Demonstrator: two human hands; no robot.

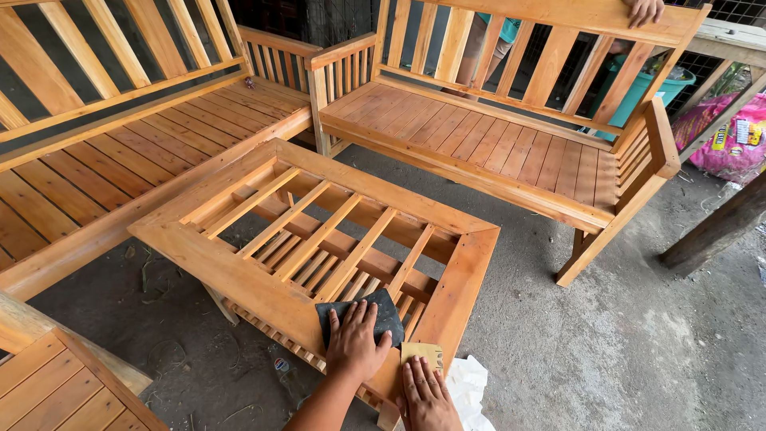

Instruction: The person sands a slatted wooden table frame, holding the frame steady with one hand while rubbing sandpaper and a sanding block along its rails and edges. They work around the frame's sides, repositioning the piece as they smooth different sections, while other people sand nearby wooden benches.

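Sandpaper work at a slatted wooden table [239, 263]: your left hand [355, 343] presses flat, fingers spread, on a dark abrasive sheet [383, 307] lying on the table's near rail. Just beside it, your right hand [427, 395] rests open-palmed on a small tan sanding block [423, 351] at the near corner. Another person's hand [642, 9] grips the wooden bench [479, 144] behind.

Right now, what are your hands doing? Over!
Left hand flat on dark sanding sheet, on wooden table frame. Right hand pressing small tan sanding piece. White cloth beside right hand. Another person's hand on the bench back.
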